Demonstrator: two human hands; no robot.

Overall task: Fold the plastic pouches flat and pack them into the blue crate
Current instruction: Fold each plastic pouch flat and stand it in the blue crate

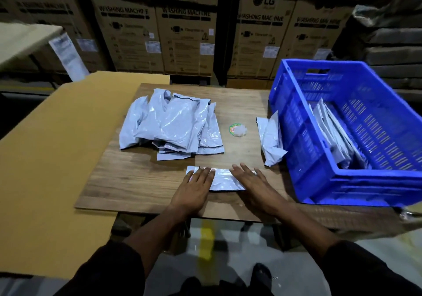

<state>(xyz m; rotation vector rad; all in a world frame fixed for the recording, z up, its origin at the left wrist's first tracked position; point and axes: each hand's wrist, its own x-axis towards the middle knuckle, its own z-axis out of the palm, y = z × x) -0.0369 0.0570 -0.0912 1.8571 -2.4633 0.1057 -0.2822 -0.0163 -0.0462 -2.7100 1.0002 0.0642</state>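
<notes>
Writing: the cardboard cartons stacked behind the bench carry the brand "LG" and the words "WASHING MACHINE". Four such printed faces can be read; each bears a small white label whose text is too blurred to read. A round green-rimmed sticker lies on the bench with a crumpled scrap of clear film partly over it; its print cannot be read.

All positions below are given relative to the blue crate, which stands on the right end of the bench.

- Folded pouch — one, flat on the bench left of the crate's near corner. The left hand lies on its left end, fingers straight, palm down. The right hand lies on its right end, likewise flat. Neither grip is clenched; both press the pouch.
- Pile of pouches — one loose grey heap, well left of the crate, beyond the folded pouch. The count within the heap cannot be told.
- Leaning pouch — standing crumpled, touching the crate's left outer wall; whether it is one or more cannot be told.
- Packed pouches — one row standing on edge inside the crate, against its left wall.

A brown cardboard sheet lies far left of the crate, under the bench board's left edge.
</notes>
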